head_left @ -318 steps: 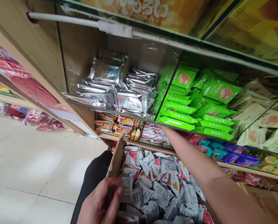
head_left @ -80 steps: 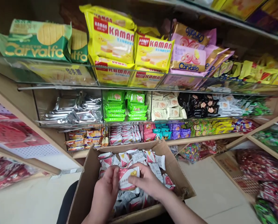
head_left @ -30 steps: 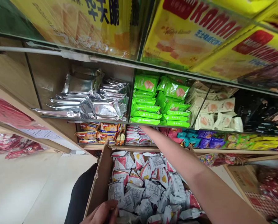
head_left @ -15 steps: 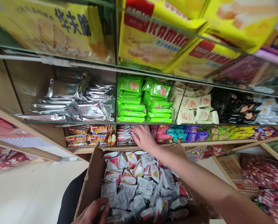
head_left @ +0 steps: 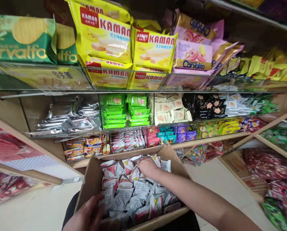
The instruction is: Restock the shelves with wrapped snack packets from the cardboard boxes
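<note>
An open cardboard box (head_left: 87, 179) rests at the lower middle, filled with small white, pink and yellow snack packets (head_left: 141, 190). My right hand (head_left: 148, 167) reaches into the far part of the box among the packets; its fingers point down and their tips are hidden. At the box's near left corner is my left hand (head_left: 89, 210), fingers apart, close to the packets and holding none. Beyond the box, similar pink and white packets (head_left: 127, 141) stand in stacks on the low shelf.
Green packets (head_left: 114, 112) and silver packets (head_left: 68, 117) fill the shelf above. Higher up are yellow wafer bags (head_left: 105, 35) behind a glass edge (head_left: 92, 78). Orange packets (head_left: 84, 147) lie left of the pink stacks, purple ones (head_left: 185, 133) right. Red bags (head_left: 264, 168) lie at right.
My right hand has moved from the low shelf's pink and white packets down into the box. The view has tilted upward and shows more of the upper shelf.
</note>
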Tool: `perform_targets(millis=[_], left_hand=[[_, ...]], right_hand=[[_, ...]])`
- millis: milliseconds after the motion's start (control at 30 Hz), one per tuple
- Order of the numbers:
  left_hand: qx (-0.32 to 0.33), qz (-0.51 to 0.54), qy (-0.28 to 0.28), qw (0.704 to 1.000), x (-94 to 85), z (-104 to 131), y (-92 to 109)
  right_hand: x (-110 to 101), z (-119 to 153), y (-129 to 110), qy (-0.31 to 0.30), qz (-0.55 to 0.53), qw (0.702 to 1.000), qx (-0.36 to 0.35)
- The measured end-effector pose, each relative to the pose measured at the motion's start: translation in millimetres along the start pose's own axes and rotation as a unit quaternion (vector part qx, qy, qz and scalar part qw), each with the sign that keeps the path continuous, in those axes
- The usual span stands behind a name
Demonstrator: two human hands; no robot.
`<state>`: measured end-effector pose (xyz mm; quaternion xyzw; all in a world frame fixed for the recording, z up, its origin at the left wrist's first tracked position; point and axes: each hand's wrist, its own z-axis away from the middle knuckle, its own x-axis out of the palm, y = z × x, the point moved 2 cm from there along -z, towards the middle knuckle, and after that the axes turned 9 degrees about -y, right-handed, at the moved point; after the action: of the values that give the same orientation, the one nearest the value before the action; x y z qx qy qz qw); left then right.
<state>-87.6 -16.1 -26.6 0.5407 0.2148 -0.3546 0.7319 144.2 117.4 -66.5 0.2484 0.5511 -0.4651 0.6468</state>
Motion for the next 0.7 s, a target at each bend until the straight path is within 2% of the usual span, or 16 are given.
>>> perform_targets(millis=[67,133,200,233,267,333,367,467,567,633,700], left_hand=[[0.005,0.072,0.007,0.997,2.4,-3.1,13.5],[-0.012,0.175,0.017,0.984,8.8,-8.6,37.2],[-0.031,0.305,0.025,0.952,18.4,-15.6,67.1],[-0.046,0.363,0.036,0.930,23.2,-18.9,81.3],[-0.046,0.398,0.036,0.916,27.6,-22.1,94.5],[-0.001,0.389,0.048,0.920,31.8,-26.7,114.8],[0.020,0.371,0.055,0.927,32.0,-27.9,120.8],[0.058,0.328,0.078,0.940,28.3,-28.7,126.5],[0.083,0.324,0.099,0.937,25.8,-27.1,125.3],[0.079,0.341,0.103,0.931,28.1,-25.3,122.5],[0.061,0.327,0.105,0.937,31.7,-23.5,118.4]], right_hand=[[-15.3,11.7,3.9,0.029,-0.037,0.999,0.020],[-29.9,27.6,2.0,0.062,-0.077,0.994,0.043],[-40.1,45.3,-6.6,0.108,-0.210,0.971,0.045],[-42.9,54.3,-12.6,0.131,-0.308,0.942,0.036],[-44.5,62.9,-18.9,0.153,-0.407,0.900,0.023],[-45.7,78.4,-30.2,0.192,-0.545,0.816,0.004],[-46.3,84.6,-34.4,0.208,-0.564,0.799,0.002],[-48.8,95.4,-38.1,0.244,-0.552,0.797,0.018],[-48.9,95.5,-35.0,0.261,-0.538,0.801,0.039],[-46.8,93.5,-34.3,0.278,-0.536,0.795,0.058],[-43.7,91.8,-36.9,0.295,-0.536,0.787,0.080]])
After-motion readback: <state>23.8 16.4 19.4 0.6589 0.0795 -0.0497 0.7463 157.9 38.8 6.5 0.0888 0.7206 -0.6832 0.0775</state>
